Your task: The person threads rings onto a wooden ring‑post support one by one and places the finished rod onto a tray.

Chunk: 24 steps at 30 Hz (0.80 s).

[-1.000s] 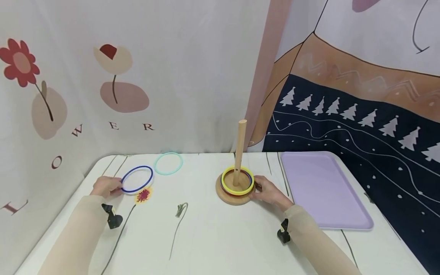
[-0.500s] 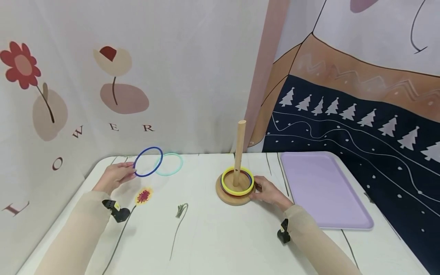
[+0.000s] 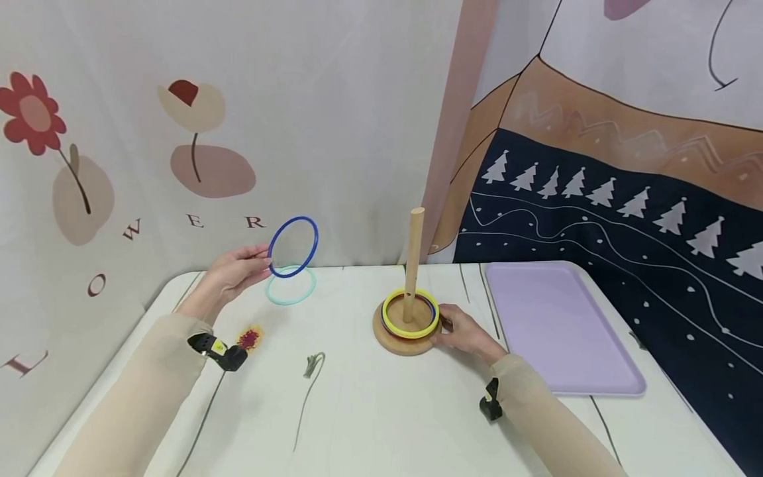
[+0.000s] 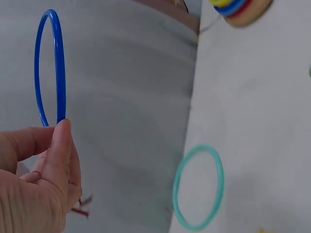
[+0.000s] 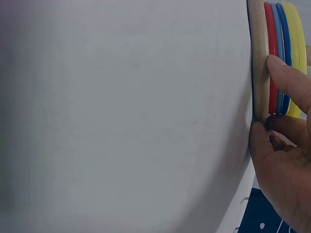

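My left hand (image 3: 238, 270) pinches a dark blue ring (image 3: 316, 240) between thumb and fingers, holding it tilted up above the table. In the left wrist view the blue ring (image 4: 60, 73) rises from the thumb tip. Below it in the head view, a turquoise ring (image 3: 290, 303) lies on the table. My right hand (image 3: 467, 334) grips the edge of a round wooden base (image 3: 393, 344) with an upright peg (image 3: 414, 252). Around the peg, several stacked rings show in the right wrist view: a red ring (image 5: 270, 43), blue ones, and yellow rings (image 5: 294, 29) outermost.
A lilac tray (image 3: 560, 324) lies to the right of the wooden base. The white tabletop (image 3: 357, 411) carries a printed flower (image 3: 249, 339) and thin stems. A pale printed curtain (image 3: 346, 132) stands along the back edge.
My left hand has lifted the blue ring off the left side of the table and carried it up and right, over the turquoise ring. The right hand has stayed on the base.
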{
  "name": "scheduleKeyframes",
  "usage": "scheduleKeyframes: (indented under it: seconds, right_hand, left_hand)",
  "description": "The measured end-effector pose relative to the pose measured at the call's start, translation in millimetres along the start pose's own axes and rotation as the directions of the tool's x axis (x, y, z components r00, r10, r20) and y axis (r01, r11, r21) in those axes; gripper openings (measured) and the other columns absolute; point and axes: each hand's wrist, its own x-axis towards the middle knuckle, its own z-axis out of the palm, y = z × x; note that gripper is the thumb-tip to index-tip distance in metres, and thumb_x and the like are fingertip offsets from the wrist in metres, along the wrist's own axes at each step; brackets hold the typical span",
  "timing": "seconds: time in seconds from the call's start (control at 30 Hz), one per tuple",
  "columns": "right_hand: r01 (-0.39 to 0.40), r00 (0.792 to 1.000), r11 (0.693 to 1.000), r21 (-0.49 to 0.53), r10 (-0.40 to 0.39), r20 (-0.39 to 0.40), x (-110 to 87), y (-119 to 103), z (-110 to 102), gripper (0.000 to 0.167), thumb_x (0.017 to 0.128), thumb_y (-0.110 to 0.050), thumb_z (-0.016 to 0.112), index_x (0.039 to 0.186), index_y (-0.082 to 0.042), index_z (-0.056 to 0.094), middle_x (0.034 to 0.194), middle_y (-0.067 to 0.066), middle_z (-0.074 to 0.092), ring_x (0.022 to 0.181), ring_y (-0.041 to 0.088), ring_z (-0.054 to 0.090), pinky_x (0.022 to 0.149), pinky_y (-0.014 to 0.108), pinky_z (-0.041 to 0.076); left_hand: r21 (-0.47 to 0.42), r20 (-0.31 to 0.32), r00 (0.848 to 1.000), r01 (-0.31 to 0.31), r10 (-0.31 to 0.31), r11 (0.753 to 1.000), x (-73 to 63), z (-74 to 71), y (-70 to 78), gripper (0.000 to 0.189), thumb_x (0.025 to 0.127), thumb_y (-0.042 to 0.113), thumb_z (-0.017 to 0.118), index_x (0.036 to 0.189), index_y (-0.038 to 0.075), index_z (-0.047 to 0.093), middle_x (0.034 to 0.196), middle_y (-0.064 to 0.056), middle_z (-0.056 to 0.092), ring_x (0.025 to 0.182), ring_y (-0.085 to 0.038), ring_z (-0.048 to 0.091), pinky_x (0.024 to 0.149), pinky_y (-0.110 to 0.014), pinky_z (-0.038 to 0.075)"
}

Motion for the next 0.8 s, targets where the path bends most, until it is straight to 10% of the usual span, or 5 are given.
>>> scheduleKeyframes:
  seconds: [0.8]
  right_hand:
    - [-0.022, 1.000, 1.000, -0.018, 0.022, -0.003, 0.0, -2.5, 0.4, 0.052, 0.078, 0.002, 0.072, 0.127, 0.001, 0.054, 0.133, 0.021, 0.047, 0.124, 0.035, 0.044, 0.104, 0.043, 0.041]
  left_hand:
    - [0.002, 0.135, 0.983, -0.125, 0.124, 0.992, -3.5, 101.7, 50.7, 0.045, 0.092, 0.000, 0.055, 0.136, -0.003, 0.042, 0.099, -0.001, 0.054, 0.080, -0.005, 0.062, 0.075, -0.017, 0.055]
